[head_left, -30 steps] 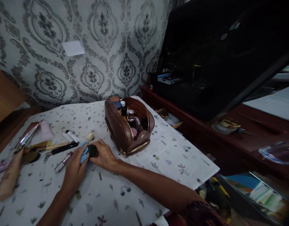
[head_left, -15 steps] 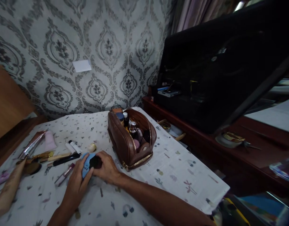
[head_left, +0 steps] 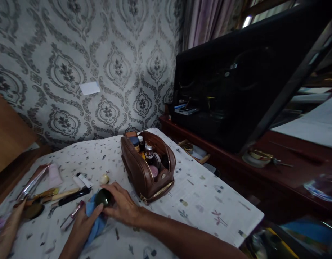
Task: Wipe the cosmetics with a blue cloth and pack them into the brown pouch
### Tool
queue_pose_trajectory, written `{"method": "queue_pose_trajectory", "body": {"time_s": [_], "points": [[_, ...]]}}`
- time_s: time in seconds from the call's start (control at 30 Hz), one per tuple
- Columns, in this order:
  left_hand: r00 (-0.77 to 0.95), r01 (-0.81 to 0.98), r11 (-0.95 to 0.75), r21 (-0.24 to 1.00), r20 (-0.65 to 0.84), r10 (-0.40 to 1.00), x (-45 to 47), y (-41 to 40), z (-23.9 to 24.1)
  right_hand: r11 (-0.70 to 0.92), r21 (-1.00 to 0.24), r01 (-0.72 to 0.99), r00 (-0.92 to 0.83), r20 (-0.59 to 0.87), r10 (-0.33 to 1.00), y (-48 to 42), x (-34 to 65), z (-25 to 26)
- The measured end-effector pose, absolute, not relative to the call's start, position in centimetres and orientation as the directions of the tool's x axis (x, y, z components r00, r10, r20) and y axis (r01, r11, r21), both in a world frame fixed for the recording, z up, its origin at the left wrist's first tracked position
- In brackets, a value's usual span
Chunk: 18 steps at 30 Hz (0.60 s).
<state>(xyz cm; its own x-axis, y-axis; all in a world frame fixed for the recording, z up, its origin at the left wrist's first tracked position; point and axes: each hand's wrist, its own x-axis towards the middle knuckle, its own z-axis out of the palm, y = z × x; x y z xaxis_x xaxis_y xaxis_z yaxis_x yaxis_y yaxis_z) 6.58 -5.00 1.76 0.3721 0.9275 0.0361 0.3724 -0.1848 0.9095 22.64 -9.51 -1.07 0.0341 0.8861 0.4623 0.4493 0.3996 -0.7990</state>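
My right hand (head_left: 122,205) is closed around a small round black compact (head_left: 103,197) just above the patterned tablecloth (head_left: 198,194). My left hand (head_left: 83,223) grips a blue cloth (head_left: 95,220) and presses it against the compact's lower left side. An open brown leather pouch (head_left: 144,172) full of small bottles stands right behind my right hand.
Left of my hands lie brushes (head_left: 47,196), a black pencil (head_left: 72,197), a white tube (head_left: 82,180), a pink tube (head_left: 54,175) and a small cream jar (head_left: 104,178). A dark wooden cabinet (head_left: 236,162) with a big black screen (head_left: 236,90) stands to the right.
The camera tilted up a little. My left hand with the blue cloth slid down below the compact, so more of the black compact shows in my right hand.
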Motion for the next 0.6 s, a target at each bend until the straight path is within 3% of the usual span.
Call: {"method": "queue_pose_trajectory", "body": {"time_s": [0.37,0.6], "points": [[0.484,0.408,-0.161,0.899,-0.064,0.873,6.3,-4.8,2.1,0.376,-0.708,0.597,-0.053,0.434,0.900,-10.0,23.1,0.8],[0.555,0.341,-0.207,0.917,-0.019,0.832,6.1,-5.4,2.2,0.362,-0.686,0.632,-0.049,0.431,0.901,-11.4,23.6,2.5]]}}
